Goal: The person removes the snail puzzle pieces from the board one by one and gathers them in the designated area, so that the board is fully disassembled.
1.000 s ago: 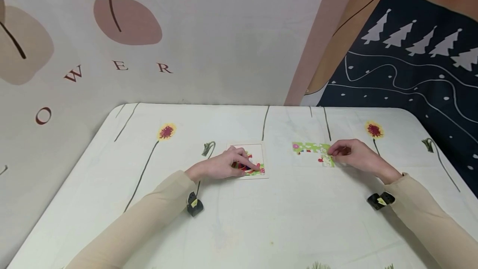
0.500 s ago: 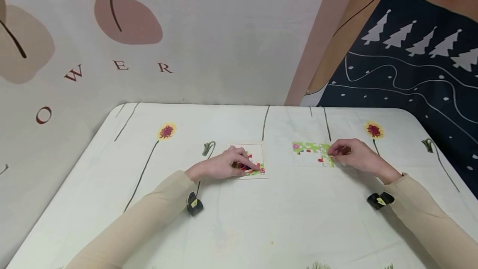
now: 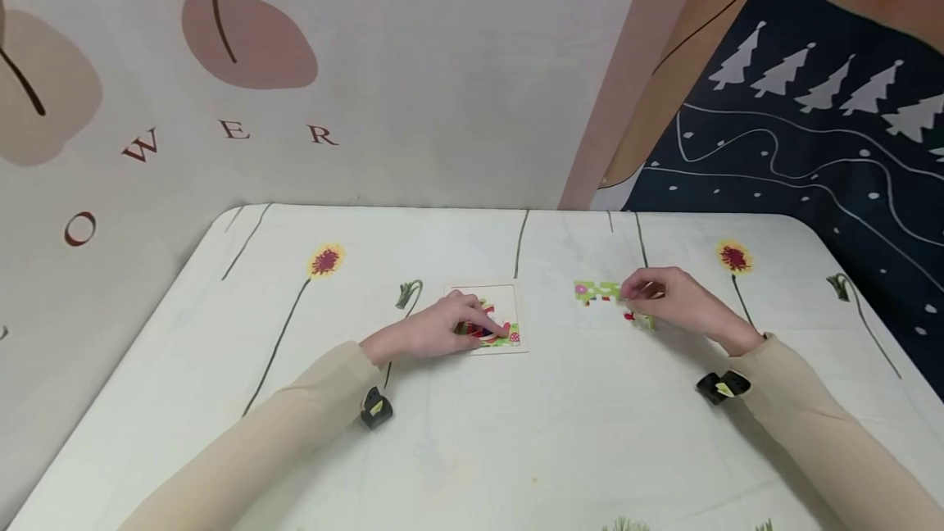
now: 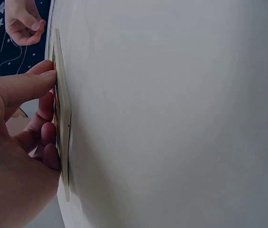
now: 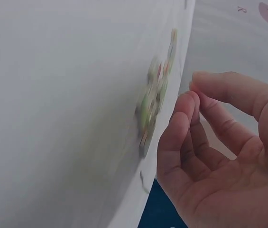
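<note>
My left hand [image 3: 442,324] rests on a flat puzzle board [image 3: 500,296], its index finger stretched over colourful pieces [image 3: 514,334] at the lower part. In the left wrist view, the fingers [image 4: 48,107] and thumb of that hand touch the face of the thin board [image 4: 65,123]. Just over a group of green-and-white jigsaw pieces [image 3: 590,291] hovers my right hand [image 3: 674,301], its fingers loosely curled. In the right wrist view, its thumb and fingertips come together with nothing visible between them, apart from the blurred jigsaw pieces [image 5: 152,99]. The hand hides some pieces from the head view.
A white cloth [image 3: 531,424] printed with flowers covers the table. Behind it rises a pale wall hanging [image 3: 442,105] with letters, and a dark tree-patterned cloth [image 3: 796,146] hangs at the right. A small black device [image 3: 723,386] sits at the right wrist.
My right hand has shifted left from the right edge of the jigsaw pieces to above them. The left hand stays on the board. The head view has shifted slightly.
</note>
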Available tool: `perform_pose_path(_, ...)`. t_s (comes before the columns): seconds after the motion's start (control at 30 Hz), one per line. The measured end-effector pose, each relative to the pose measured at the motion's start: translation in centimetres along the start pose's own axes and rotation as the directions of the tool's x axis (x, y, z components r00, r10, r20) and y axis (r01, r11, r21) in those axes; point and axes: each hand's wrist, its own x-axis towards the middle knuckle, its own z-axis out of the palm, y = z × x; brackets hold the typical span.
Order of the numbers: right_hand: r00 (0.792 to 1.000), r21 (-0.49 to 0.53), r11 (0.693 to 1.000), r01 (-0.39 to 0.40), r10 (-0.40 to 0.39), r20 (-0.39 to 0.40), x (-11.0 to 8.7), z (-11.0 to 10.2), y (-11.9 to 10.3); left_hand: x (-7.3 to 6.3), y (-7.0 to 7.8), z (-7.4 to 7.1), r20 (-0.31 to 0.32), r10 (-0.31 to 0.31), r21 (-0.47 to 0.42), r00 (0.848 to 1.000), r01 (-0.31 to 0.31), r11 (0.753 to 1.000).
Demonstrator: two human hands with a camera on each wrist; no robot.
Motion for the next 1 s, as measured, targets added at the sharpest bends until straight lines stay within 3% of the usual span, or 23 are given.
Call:
perform_pose_path(0.53, 0.994, 0.117, 0.990, 0.085, -0.092, 0.051, 2.4, 3.0, -3.0, -1.2, -0.1, -0.1, -0.064, 0.032, 0.054, 0.997, -0.028, 0.998)
perform_pose_path(0.77, 0.991, 0.132, 0.987, 0.093, -0.104, 0.080, 3.6, 4.1, -4.5, -1.5, -0.4, -0.4, -0.045, -0.016, 0.008, 0.999, 0.016, 1.000)
perform_pose_path(1.0, 0.986, 0.126, 0.985, 0.114, -0.128, 0.104, 4.6, 5.1, -5.7, -1.6, -1.0, -0.5, -0.032, -0.015, -0.046, 0.999, 0.013, 0.999)
